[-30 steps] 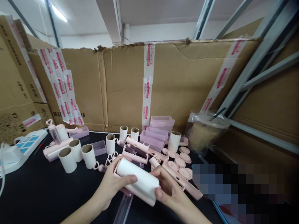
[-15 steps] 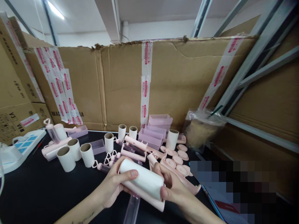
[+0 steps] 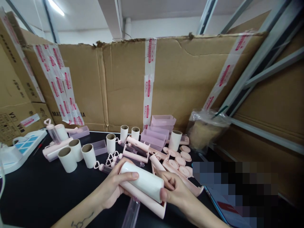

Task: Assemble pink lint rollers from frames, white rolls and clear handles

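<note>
My left hand (image 3: pixel 116 183) is closed around a pink plastic holder (image 3: pixel 144 198) and a white paper roll (image 3: pixel 142 180), its thumb pressed on top of the roll. The roll lies along the holder, tilted down to the right. At the roll's right end my right hand (image 3: pixel 174 190) is closed, with its thumb and fingers on that end. Below the holder a clear tube (image 3: pixel 131 212) lies on the black table. Beyond my hands are pink holder parts (image 3: pixel 135 155) and clear tubes with pink heart-shaped loops (image 3: pixel 96 164).
Several white rolls (image 3: pixel 67 160) stand at left and centre. Lilac trays (image 3: pixel 154 137) are stacked at the back, beside pink round caps (image 3: pixel 185 156). A bagged drink cup (image 3: pixel 205 131) and a phone (image 3: pixel 223 205) are at right, a power strip (image 3: pixel 28 148) at left. Cardboard (image 3: pixel 123 85) walls the back.
My right hand and the roll's right end have shifted slightly left. More of the pink holder's right end now shows below the roll. My left hand keeps its grip.
</note>
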Motion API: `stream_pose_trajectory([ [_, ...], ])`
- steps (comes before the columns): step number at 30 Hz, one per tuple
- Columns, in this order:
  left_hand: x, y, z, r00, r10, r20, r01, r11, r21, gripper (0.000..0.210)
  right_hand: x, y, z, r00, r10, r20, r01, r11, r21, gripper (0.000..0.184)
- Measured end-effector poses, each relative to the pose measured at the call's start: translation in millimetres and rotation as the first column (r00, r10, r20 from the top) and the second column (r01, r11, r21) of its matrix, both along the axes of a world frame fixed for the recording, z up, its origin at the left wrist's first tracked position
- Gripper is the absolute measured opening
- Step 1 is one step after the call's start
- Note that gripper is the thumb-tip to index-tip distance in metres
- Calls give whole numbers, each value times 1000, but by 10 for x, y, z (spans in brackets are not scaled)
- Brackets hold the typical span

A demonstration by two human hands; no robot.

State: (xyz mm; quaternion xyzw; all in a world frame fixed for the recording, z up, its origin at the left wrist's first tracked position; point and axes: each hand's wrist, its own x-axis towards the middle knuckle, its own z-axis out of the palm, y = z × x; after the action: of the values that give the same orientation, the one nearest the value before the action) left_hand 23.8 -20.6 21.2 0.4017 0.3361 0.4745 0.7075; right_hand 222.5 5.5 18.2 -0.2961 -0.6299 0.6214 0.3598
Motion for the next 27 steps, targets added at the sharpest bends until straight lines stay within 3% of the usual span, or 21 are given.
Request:
stream_pose_trajectory([
  [7,8,3,8,996,60,-72,-59,998,8,33,-40,-58,70,997,-19,75,18,1000,26,71],
  [14,-39,16,43,996,-6,-84,0,998,-66,29,1,-33,21,988,38,152,-59,989,134,69],
  [22,-28,6,68,996,7,-88,-14,997,-75,30,-7,-42,37,987,3,162,-27,989,148,71],
  [27,-79,12,71,994,69,-88,-69,998,-3,31,-13,-25,55,981,-64,184,31,984,176,65],
])
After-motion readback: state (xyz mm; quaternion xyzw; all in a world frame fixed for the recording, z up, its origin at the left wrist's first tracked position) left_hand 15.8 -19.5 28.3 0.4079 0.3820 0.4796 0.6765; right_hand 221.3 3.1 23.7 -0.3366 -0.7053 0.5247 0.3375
